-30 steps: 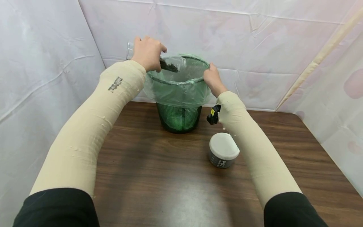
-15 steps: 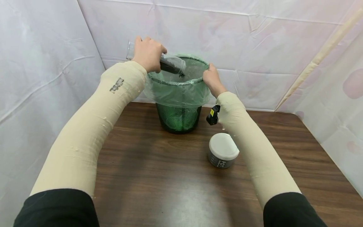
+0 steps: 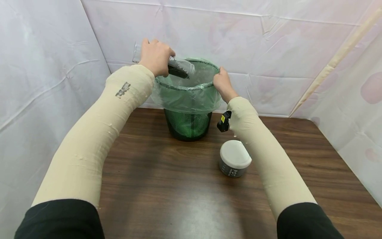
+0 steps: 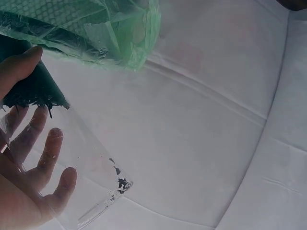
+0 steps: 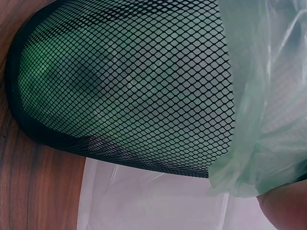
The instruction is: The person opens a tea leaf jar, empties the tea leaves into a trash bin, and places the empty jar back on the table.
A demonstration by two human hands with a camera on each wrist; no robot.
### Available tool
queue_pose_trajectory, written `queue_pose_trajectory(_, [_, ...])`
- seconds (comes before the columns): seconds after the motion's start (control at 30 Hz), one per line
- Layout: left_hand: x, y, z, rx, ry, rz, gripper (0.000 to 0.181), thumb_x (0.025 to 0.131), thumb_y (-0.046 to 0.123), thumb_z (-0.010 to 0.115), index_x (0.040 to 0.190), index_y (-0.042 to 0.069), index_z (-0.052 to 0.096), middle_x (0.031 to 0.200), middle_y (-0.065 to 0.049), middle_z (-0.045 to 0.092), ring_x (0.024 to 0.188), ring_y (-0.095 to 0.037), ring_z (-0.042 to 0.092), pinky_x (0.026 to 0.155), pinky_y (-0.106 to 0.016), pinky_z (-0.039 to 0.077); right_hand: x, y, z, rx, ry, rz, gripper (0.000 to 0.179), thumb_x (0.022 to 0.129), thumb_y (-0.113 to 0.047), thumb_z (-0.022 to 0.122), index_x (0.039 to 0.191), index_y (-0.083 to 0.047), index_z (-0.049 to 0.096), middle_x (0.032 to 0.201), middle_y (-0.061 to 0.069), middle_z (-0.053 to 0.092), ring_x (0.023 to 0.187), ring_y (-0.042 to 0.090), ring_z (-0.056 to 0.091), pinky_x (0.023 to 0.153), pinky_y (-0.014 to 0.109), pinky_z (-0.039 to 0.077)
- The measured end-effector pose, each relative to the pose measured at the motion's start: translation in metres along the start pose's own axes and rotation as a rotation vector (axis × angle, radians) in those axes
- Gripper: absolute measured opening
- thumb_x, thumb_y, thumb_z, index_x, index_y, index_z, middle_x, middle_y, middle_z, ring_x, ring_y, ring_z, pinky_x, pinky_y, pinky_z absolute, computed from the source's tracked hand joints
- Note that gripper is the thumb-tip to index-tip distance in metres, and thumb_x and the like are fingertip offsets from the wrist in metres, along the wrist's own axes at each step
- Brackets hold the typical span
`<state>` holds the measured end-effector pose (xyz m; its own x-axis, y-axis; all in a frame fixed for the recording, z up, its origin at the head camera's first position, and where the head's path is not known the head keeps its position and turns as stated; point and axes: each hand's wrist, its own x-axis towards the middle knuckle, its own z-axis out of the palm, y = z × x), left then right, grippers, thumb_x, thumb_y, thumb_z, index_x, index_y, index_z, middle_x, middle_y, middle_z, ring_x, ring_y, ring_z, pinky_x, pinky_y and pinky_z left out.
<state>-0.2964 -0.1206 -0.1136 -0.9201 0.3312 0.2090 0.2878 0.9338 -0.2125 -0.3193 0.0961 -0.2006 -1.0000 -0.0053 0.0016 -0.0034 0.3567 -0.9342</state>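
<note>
My left hand (image 3: 156, 57) grips a clear jar (image 4: 91, 158), tilted with its mouth down to the right over the bin's opening. Dark loose shreds (image 3: 178, 71) lie along the jar's lower side toward the mouth; in the left wrist view a few dark bits cling near its base. My right hand (image 3: 224, 85) holds the right rim of a mesh bin (image 3: 188, 125), over the liner's edge. A thin green bag (image 3: 188, 99) lines the bin and folds down outside it. The right wrist view shows the mesh wall (image 5: 144, 86) and part of a finger (image 5: 285, 203) at the rim.
A round tub (image 3: 235, 158) with a white lid and dark label stands on the brown wooden table (image 3: 167, 186), in front of the bin and beside my right forearm. White cloth walls (image 3: 191, 30) rise close behind the bin and at both sides.
The jar first tipped further down, with shreds at its mouth, then levelled slightly; the shreds now sit a little back inside. My right hand keeps its hold on the rim.
</note>
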Motion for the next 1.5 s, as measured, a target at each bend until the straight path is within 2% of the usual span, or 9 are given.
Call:
queue_pose_trajectory(0.37, [0.0028,0.0039,-0.0003,0.037,-0.002,0.024,0.066,0.071,0.010,0.073,0.135,0.016,0.055,0.127,-0.016,0.057,0.104,-0.035,0.047,0.088,-0.051,0.029,-0.0024,0.0026,-0.0027,-0.013,0.009,-0.012,0.057,0.100,-0.008,0.017,0.153,-0.013,-0.001,0.159,-0.003,-0.005,0.143,0.009,-0.004,0.113,0.025,0.006])
queue_pose_trajectory(0.67, [0.0051,0.0068,-0.0008,0.072,-0.034,0.026,0.066,0.075,0.004,0.067,0.138,0.017,0.052,0.130,-0.016,0.054,0.107,-0.037,0.046,0.088,-0.050,0.026,-0.0011,0.0037,-0.0023,-0.014,0.005,-0.015,0.057,0.100,-0.009,0.017,0.153,-0.012,-0.002,0.159,-0.002,-0.005,0.143,0.010,-0.005,0.113,0.025,0.007])
queue_pose_trajectory(1.03, [0.0051,0.0078,0.0001,0.097,-0.015,0.050,0.060,0.078,0.001,0.060,0.136,0.016,0.055,0.130,-0.018,0.055,0.104,-0.037,0.045,0.088,-0.051,0.027,-0.0004,0.0029,0.0009,-0.024,0.016,-0.030,0.056,0.099,-0.008,0.017,0.153,-0.009,0.000,0.159,0.001,-0.003,0.143,0.011,-0.003,0.113,0.024,0.007])
queue_pose_trajectory(1.27, [0.0052,0.0079,0.0006,0.114,0.001,0.067,0.060,0.074,-0.001,0.060,0.132,0.015,0.058,0.125,-0.019,0.057,0.101,-0.036,0.045,0.090,-0.052,0.028,-0.0011,0.0033,0.0015,-0.039,0.017,-0.027,0.056,0.100,-0.009,0.017,0.153,-0.010,0.000,0.159,0.000,-0.003,0.143,0.011,-0.003,0.113,0.024,0.007])
queue_pose_trajectory(1.5, [0.0032,0.0091,0.0007,0.127,0.031,0.087,0.054,0.075,-0.001,0.060,0.126,0.015,0.062,0.119,-0.020,0.060,0.099,-0.037,0.047,0.089,-0.053,0.028,-0.0009,0.0018,0.0014,-0.048,0.023,-0.024,0.055,0.100,-0.010,0.017,0.153,-0.010,0.000,0.159,0.001,-0.002,0.143,0.012,-0.002,0.113,0.024,0.008])
